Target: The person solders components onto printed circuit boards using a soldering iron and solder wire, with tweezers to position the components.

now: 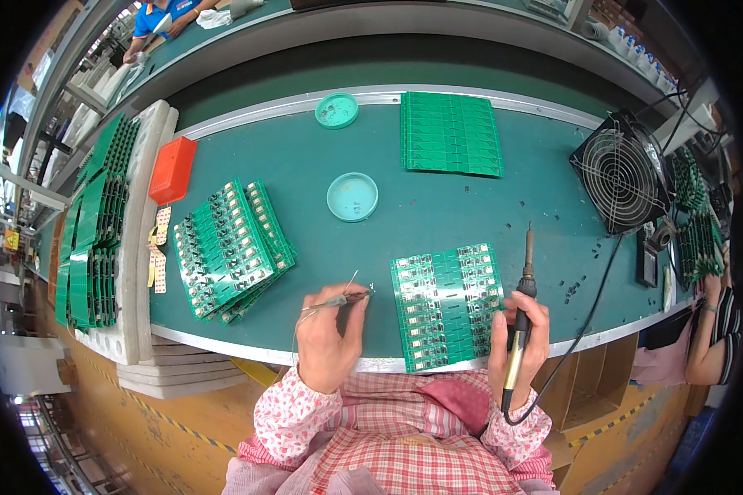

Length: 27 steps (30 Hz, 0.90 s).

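My right hand (527, 340) is closed around a soldering iron (516, 359), its dark tip pointing up and away above the table. Just left of it a green circuit board panel (446, 305) with rows of small white and dark components lies near the front edge; my right fingers are by its right side. In my left hand (330, 337), left of that panel, is a pair of tweezers (335, 302), pinched between thumb and fingers. Tiny pale bits (371, 289) show at their tip, too small to name. A thin wire also runs past these fingers.
Populated board panels (227, 247) are stacked at left, beside a red bin (172, 170) and foam trays (144, 223) of boards. Two round dishes (352, 197) and bare green panels (451, 134) lie farther back. A fan (622, 173) stands right, with loose black parts (571, 290) nearby.
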Each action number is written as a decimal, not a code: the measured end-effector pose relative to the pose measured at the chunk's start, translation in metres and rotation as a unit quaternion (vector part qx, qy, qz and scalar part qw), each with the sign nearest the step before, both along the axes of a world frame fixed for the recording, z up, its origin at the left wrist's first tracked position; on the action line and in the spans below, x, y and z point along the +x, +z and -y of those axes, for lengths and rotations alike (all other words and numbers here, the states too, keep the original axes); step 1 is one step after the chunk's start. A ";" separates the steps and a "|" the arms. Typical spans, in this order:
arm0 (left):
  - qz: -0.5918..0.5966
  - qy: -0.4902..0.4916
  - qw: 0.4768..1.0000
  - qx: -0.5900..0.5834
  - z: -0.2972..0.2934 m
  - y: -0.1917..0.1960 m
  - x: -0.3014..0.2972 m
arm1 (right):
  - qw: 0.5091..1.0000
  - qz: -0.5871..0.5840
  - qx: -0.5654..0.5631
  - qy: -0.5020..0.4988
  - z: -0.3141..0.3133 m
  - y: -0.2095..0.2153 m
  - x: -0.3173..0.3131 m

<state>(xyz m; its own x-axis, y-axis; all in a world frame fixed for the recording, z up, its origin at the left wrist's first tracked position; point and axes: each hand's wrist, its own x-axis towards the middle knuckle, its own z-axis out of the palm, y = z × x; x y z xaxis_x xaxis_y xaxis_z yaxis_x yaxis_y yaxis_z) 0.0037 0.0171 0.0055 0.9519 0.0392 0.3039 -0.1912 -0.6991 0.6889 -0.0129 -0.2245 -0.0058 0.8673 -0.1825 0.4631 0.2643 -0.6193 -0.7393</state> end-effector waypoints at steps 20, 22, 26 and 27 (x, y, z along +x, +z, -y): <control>0.019 -0.004 1.000 0.015 0.003 0.000 0.000 | 1.000 0.020 -0.006 0.006 -0.001 0.000 0.001; 0.018 -0.004 1.000 0.019 0.003 0.000 0.000 | 1.000 0.020 -0.004 0.005 -0.001 0.000 0.002; 0.022 -0.007 0.999 0.023 0.003 0.000 0.000 | 1.000 0.013 -0.001 0.002 -0.001 0.000 0.002; 0.021 -0.007 0.999 0.026 0.003 0.000 0.000 | 1.000 0.022 -0.006 0.006 -0.001 0.000 0.001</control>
<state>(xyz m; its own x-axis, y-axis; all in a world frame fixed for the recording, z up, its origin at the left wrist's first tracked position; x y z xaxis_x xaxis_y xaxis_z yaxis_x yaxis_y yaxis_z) 0.0034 0.0139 0.0058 0.9386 0.0089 0.3448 -0.2295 -0.7301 0.6436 -0.0114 -0.2234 -0.0056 0.8485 -0.1661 0.5024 0.3040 -0.6240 -0.7198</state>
